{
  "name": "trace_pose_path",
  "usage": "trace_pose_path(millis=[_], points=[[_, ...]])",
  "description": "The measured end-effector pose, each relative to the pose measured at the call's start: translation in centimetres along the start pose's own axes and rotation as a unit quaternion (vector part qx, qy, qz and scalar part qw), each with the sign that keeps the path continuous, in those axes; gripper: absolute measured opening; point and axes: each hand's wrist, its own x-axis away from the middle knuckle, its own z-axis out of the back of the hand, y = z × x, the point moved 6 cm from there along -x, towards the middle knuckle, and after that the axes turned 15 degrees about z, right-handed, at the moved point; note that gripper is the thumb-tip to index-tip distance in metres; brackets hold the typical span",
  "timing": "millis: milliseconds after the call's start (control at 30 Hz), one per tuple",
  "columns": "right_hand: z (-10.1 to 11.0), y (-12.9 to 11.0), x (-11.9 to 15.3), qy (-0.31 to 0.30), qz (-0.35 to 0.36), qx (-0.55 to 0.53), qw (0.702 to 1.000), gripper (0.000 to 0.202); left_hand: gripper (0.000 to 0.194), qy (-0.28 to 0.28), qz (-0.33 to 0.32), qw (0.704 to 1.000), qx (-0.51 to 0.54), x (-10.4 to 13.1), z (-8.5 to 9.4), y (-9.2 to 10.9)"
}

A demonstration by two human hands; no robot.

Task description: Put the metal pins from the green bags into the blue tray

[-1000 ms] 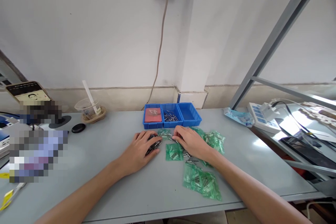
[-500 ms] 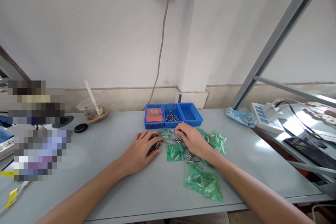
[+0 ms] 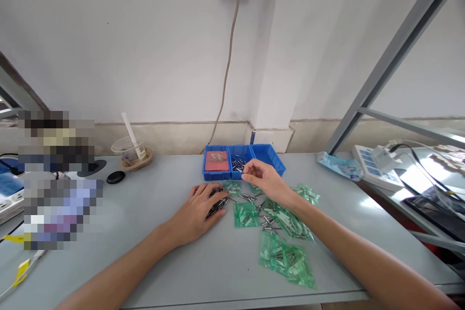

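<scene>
My left hand [image 3: 204,208] rests on the table, its fingers curled around a heap of small dark metal pins [image 3: 217,203]. My right hand [image 3: 264,178] is raised at the front of the blue three-part bin [image 3: 217,175], fingertips pinched together near the middle compartment. Whatever it pinches is too small to make out. Several loose pins [image 3: 248,197] lie between the hands. Green plastic bags [image 3: 246,215] with metal pieces inside surround them, and more green bags [image 3: 286,259] lie nearer the front edge. The bin's middle compartment contains pins [image 3: 239,163]; a red packet [image 3: 216,161] fills the left one.
At the left back stand a plastic cup [image 3: 127,147] with a white tube and a black round lid [image 3: 116,177]. A light-blue wrapper [image 3: 339,165] and a power strip [image 3: 378,167] lie to the right, beside the grey metal frame [image 3: 385,53].
My right hand has risen from the loose pins toward the middle compartment. The left hand keeps its place around the heap. The whole view has shifted slightly.
</scene>
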Motion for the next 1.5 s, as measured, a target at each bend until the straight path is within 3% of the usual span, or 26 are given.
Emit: trace_pose_path(millis=[167,300,433,767,1000,1167,1500], points=[[0.7,1.7,0.8,0.062,-0.050,-0.118,0.990,0.032,0.039,0.005,-0.003,1.000,0.004,-0.1,0.2,0.0],[0.4,2.4,1.3,0.075,-0.090,-0.282,0.952,0.031,0.040,-0.007,0.003,1.000,0.004,-0.2,0.4,-0.2],[0.3,2.7,1.8,0.089,-0.110,-0.346,0.928,0.025,0.040,-0.010,0.006,1.000,0.009,-0.2,0.6,-0.3],[0.4,1.7,2.2,0.113,-0.089,-0.332,0.932,0.024,0.042,-0.019,0.016,1.000,0.004,-0.4,0.8,-0.2],[0.5,1.9,2.4,0.100,-0.071,-0.205,0.971,0.032,0.042,-0.008,0.009,1.000,0.017,-0.5,0.7,-0.4],[0.6,1.5,2.4,0.093,-0.055,-0.162,0.981,0.031,0.042,0.004,0.006,1.000,0.025,-0.5,0.8,-0.4],[0.4,2.0,2.4,0.101,-0.078,-0.229,0.965,0.034,0.041,0.004,0.005,1.000,0.029,-0.5,0.7,-0.6]])
